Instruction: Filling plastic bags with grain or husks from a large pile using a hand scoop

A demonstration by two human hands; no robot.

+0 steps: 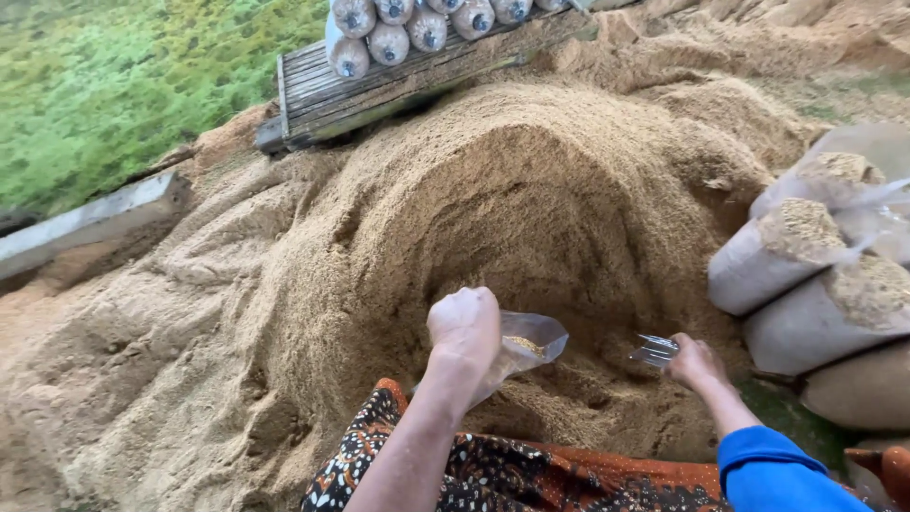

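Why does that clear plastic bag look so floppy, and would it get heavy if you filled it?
The clear plastic bag is probably thin and floppy: it sags and crinkles where the left hand grips it. It likely feels light now, with only a little sawdust inside. The filled bags nearby bulge, so a full one is probably heavier.

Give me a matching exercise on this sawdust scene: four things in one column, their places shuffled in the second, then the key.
1. clear plastic bag
2. filled bags with open tops
3. capped bags in rows
4. sawdust pile

A. on the wooden pallet, top
B. centre, hollowed out
C. in the left hand
D. stacked at the right edge

Pairs: 1-C, 2-D, 3-A, 4-B
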